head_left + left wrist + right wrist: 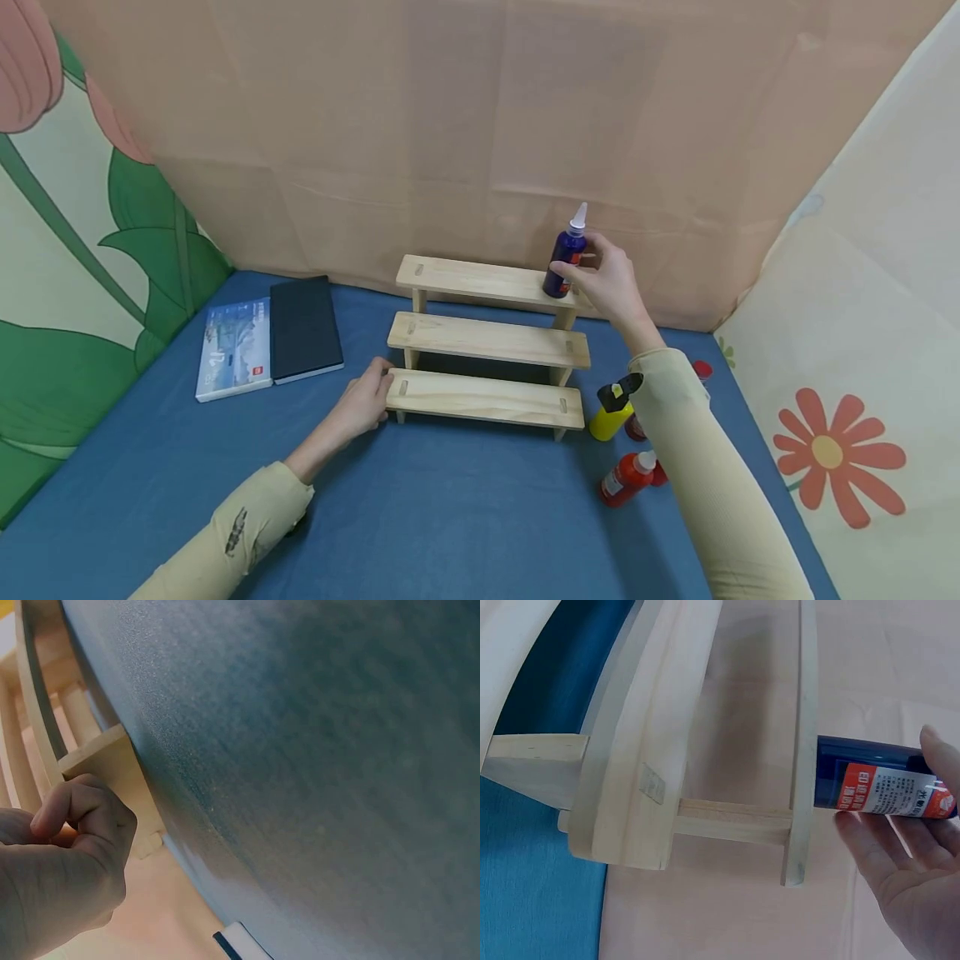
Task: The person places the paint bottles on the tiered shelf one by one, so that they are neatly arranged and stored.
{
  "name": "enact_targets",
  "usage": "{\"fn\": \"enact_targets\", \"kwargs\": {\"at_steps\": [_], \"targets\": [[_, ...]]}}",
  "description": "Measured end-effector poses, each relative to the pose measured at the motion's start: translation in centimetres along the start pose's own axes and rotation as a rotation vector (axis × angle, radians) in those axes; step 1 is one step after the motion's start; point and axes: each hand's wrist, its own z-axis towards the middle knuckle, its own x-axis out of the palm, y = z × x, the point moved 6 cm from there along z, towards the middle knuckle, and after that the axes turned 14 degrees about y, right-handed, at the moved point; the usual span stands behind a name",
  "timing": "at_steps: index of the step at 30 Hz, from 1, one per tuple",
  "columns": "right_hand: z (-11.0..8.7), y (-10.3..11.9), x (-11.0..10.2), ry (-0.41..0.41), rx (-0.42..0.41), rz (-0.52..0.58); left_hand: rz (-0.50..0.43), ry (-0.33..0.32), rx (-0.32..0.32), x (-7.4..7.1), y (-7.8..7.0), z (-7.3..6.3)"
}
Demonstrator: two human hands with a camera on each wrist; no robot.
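My right hand (609, 279) grips a dark blue bottle (558, 279) with a white pointed nozzle, thumb on one side and fingers on the other. The bottle stands upright with its base at the right end of the top step of a three-step wooden display stand (480, 333). In the right wrist view, its orange and white label (892, 791) shows, and the base meets the top board (804, 750). With curled fingers, my left hand (362, 402) holds the left end of the lowest step; the left wrist view shows that hand (82, 840) against the stand's side panel (124, 780).
Right of the stand are a yellow bottle (606, 423) with a black top and a red bottle (621, 483) with a white cap. More red bottles are partly hidden by my right sleeve (697, 450). A blue-white book (234, 346) and a black notebook (303, 329) lie left.
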Motion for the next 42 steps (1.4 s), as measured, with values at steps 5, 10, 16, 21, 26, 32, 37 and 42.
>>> {"fn": "enact_targets", "kwargs": {"at_steps": [5,10,16,21,26,32,37,42], "targets": [[-0.4,0.2,-0.4,-0.006,-0.003,0.011,0.003,0.006,-0.002,0.1,0.0,0.0],[-1.5,1.0,-1.3,-0.017,-0.038,0.029,0.011,0.003,-0.007,0.0,0.0,0.0],[-3.5,1.8,-2.4,-0.023,-0.096,0.037,0.013,0.004,-0.010,0.0,0.1,0.0],[-6.1,2.0,-3.3,-0.049,-0.083,0.005,0.008,0.004,-0.008,0.0,0.3,0.0],[-9.2,1.8,-4.4,-0.089,-0.060,-0.007,0.009,0.006,-0.005,0.0,0.3,0.2],[-12.6,0.9,-5.5,-0.151,-0.037,-0.048,0.021,-0.001,-0.014,-0.3,0.4,0.2],[-16.1,-0.8,-6.3,-0.183,0.039,-0.090,0.017,0.000,-0.007,-0.3,0.3,0.2],[-19.9,-3.2,-6.7,-0.209,0.076,-0.093,-0.003,0.013,-0.004,-0.1,0.2,0.2]]}}
